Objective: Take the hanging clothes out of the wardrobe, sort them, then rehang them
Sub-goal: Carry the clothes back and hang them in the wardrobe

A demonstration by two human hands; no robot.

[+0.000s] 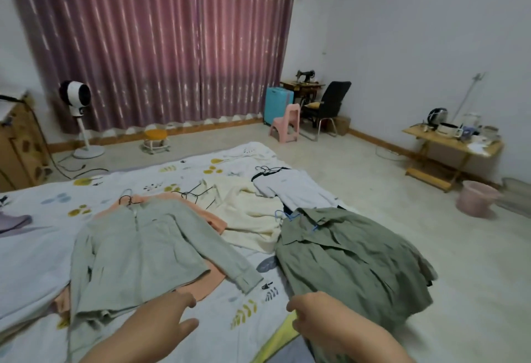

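Several garments on hangers lie spread on the bed (pixel 34 247). A light green shirt (pixel 143 250) lies on the left over a peach top (pixel 201 213). A cream top (pixel 247 213) and a white top (pixel 293 190) lie further back. An olive green garment (pixel 353 259) on a blue hanger hangs over the bed's right edge. My left hand (pixel 172 316) hovers with fingers straight just below the light green shirt's hem, holding nothing. My right hand (pixel 316 314) has its fingers curled at the olive garment's lower edge, gripping the cloth.
Pink curtains (pixel 161 46) cover the far wall, with a standing fan (pixel 76 98) at the left. A blue suitcase (pixel 277 104), pink stool (pixel 286 124) and black chair (pixel 330 104) stand at the back. A wooden side table (pixel 451 147) and pink bucket (pixel 477 201) are on the right.
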